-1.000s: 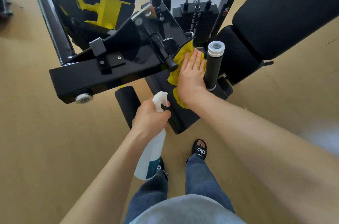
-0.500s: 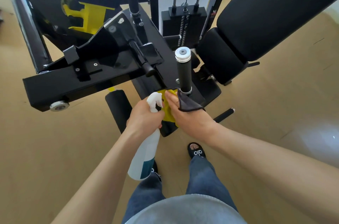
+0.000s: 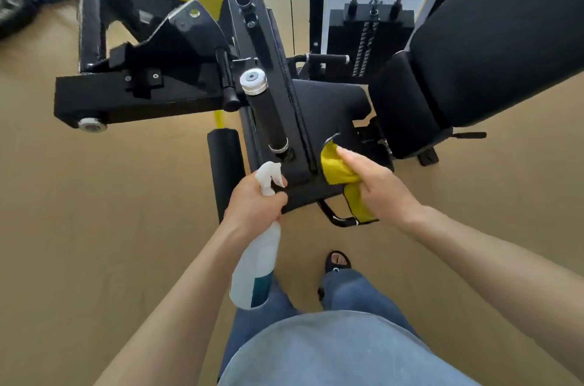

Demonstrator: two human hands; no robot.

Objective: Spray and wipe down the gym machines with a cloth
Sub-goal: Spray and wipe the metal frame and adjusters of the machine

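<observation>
A black gym machine fills the upper half of the view, with its padded seat (image 3: 328, 107) in the middle. My left hand (image 3: 252, 205) grips the neck of a white spray bottle (image 3: 252, 271), nozzle pointing up toward the seat's front edge. My right hand (image 3: 376, 183) holds a yellow cloth (image 3: 335, 167) against the right front corner of the seat, index finger stretched along it. The cloth's lower end hangs down below my palm.
A black upright handle (image 3: 265, 113) with a silver cap stands just left of the seat. A large back pad (image 3: 493, 37) sits at the right, the weight stack (image 3: 369, 34) behind. A roller pad (image 3: 224, 164) is below left. My sandalled foot (image 3: 337, 262) stands on the tan floor.
My right hand has moved the cloth from the far side of the seat back to its near front, then over to its right front corner. The view shifted left.
</observation>
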